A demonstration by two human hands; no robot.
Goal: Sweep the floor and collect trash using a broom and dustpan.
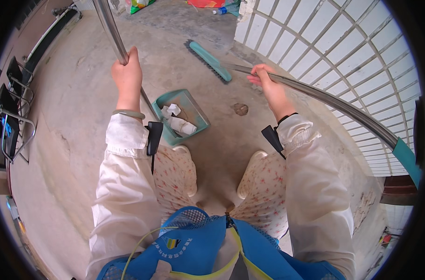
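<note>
My left hand (127, 75) is closed around the upright metal handle (111, 29) of a long-handled dustpan. Below it, the teal dustpan (173, 139) rests on the floor, with toothed combs along its near-left side and crumpled white paper (181, 126) inside. My right hand (270, 87) holds the metal broom handle (324, 92) low down, close to the broom head, with thumb and fingers curled about it. The handle slants to the right and ends in a teal grip (405, 157). The teal broom head (209, 60), with dark bristles, lies on the floor beyond the dustpan.
A white-tiled wall (324, 38) borders the right side. Black chairs with metal frames (14, 115) stand at the left. A plastic bottle (220, 11) and bags (140, 5) lie at the far end. The concrete floor (76, 87) has a chipped hole (239, 109).
</note>
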